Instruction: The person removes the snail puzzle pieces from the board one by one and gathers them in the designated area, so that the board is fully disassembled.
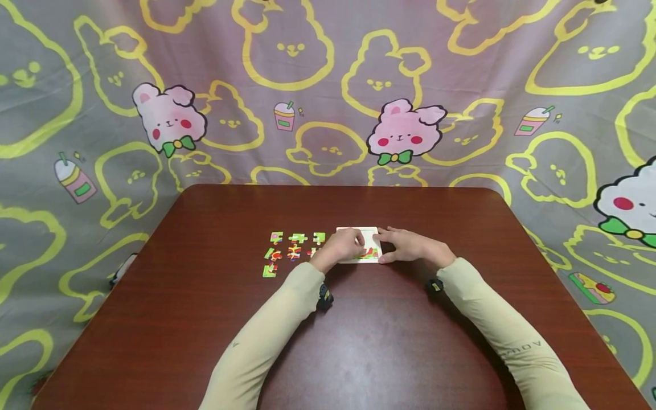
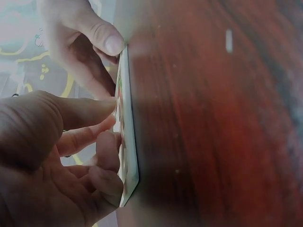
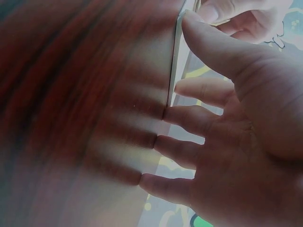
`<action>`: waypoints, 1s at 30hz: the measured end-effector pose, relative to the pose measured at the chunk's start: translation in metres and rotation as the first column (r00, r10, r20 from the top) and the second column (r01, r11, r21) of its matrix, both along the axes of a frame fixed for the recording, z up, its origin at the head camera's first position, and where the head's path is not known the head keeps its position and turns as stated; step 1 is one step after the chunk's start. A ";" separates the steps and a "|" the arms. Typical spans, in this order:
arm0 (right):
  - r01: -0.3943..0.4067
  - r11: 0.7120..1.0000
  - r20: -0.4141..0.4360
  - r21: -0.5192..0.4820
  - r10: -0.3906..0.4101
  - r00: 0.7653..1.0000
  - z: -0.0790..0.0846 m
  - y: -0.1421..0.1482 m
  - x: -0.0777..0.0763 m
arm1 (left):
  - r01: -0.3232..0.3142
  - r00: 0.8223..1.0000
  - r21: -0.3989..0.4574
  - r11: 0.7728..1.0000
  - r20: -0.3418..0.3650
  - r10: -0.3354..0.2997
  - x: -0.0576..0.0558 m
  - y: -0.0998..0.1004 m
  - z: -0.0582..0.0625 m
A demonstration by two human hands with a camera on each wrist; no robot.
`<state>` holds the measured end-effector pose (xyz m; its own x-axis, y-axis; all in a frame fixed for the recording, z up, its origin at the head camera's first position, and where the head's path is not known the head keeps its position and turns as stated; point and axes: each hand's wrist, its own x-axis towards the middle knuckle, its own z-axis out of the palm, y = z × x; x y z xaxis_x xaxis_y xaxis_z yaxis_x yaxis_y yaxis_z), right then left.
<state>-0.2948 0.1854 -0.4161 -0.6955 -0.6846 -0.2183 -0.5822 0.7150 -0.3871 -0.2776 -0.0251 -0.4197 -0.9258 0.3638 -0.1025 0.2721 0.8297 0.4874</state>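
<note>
A white puzzle tray (image 1: 353, 230) lies on the table, with colourful puzzle pieces (image 1: 370, 253) along its near side. Over its middle my left hand (image 1: 344, 245) pinches a puzzle piece at the tray's surface between thumb and index finger; the piece is mostly hidden. Those fingertips (image 2: 112, 106) stand close together in the left wrist view, the other fingers curled. My right hand (image 1: 410, 245) steadies the tray's right edge. Seen from the right wrist, its thumb touches the tray corner and its straight, spread fingers (image 3: 182, 150) rest along the edge and on the table.
Several loose puzzle pieces (image 1: 294, 252) lie in rows just left of the tray, one partly covered by my left hand. The brown table (image 1: 359, 341) extends around them, and a patterned curtain (image 1: 318, 114) hangs behind it.
</note>
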 end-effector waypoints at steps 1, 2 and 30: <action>0.002 1.000 0.004 -0.001 -0.002 1.000 0.000 0.000 0.000 | -0.002 1.000 -0.006 1.000 0.005 0.002 0.000 0.000 0.000; 0.002 1.000 0.004 -0.002 -0.002 1.000 0.000 0.000 0.000 | -0.002 1.000 -0.011 1.000 0.009 0.002 0.001 0.000 -0.001; 0.000 1.000 -0.010 -0.005 0.000 1.000 -0.002 0.000 -0.001 | -0.061 0.997 -0.049 0.997 0.041 0.063 -0.003 0.012 -0.001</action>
